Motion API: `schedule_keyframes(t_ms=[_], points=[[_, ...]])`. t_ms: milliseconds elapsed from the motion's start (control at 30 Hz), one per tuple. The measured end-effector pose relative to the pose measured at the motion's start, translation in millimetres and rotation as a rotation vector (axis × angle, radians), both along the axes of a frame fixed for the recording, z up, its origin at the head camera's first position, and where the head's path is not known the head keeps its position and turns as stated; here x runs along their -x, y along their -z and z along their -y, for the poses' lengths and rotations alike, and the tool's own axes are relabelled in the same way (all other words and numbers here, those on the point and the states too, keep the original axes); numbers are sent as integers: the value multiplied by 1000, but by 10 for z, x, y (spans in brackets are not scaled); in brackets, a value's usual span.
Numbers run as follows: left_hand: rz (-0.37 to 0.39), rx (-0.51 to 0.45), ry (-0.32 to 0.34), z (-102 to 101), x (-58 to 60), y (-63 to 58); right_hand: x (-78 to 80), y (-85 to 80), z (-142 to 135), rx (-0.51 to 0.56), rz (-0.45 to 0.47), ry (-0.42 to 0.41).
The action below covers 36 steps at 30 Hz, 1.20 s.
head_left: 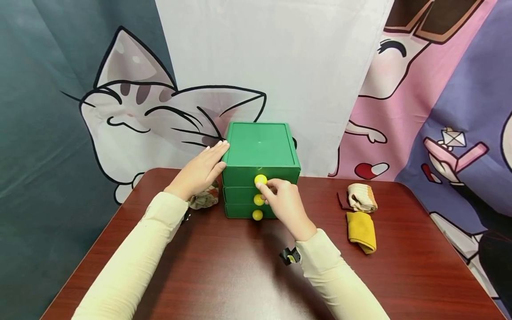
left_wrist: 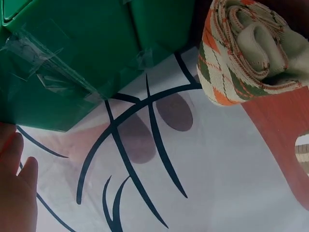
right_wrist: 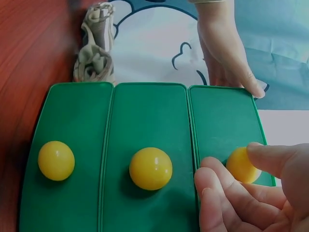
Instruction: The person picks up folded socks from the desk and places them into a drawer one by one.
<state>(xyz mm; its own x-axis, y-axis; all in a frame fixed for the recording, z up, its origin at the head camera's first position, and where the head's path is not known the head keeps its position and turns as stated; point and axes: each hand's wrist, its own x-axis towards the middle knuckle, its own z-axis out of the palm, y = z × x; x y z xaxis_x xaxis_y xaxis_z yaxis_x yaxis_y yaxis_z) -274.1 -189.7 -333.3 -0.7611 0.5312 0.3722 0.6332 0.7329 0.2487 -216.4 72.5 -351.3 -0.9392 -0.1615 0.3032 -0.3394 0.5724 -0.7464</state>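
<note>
A green three-drawer box [head_left: 260,144] stands at the back of the table, each drawer with a round yellow knob. My right hand [head_left: 286,202] pinches the top drawer's knob [right_wrist: 241,165] between thumb and fingers. All three drawers sit flush in the right wrist view. My left hand [head_left: 204,169] rests with straight fingers against the upper left edge of the box, its thumb at the front corner. Below that hand lies a rolled checked cloth [left_wrist: 251,53], beside the box on its left. The middle knob [right_wrist: 150,168] and bottom knob [right_wrist: 56,161] are untouched.
On the right of the brown table [head_left: 240,271] lie a folded yellow cloth [head_left: 362,231] and a rolled cream striped cloth [head_left: 362,198] with a dark brown piece beside it. A cartoon-printed curtain [head_left: 272,58] hangs close behind the box.
</note>
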Motion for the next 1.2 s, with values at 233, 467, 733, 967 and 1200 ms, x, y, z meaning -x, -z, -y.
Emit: schedule_keyframes(t_ms=[233, 467, 733, 967, 1200], points=[[-43, 95, -39, -29, -9, -26, 0, 28, 4, 25, 20, 18], [-114, 141, -47, -58, -7, -13, -4, 214, -53, 50, 22, 57], [-137, 124, -55, -62, -9, 17, 7, 479, -55, 8, 55, 95], [-177, 76, -36, -55, 8, 79, 37, 612, -10, 8, 106, 49], [-203, 56, -32, -55, 17, 92, 30, 621, -2, 20, 109, 14]])
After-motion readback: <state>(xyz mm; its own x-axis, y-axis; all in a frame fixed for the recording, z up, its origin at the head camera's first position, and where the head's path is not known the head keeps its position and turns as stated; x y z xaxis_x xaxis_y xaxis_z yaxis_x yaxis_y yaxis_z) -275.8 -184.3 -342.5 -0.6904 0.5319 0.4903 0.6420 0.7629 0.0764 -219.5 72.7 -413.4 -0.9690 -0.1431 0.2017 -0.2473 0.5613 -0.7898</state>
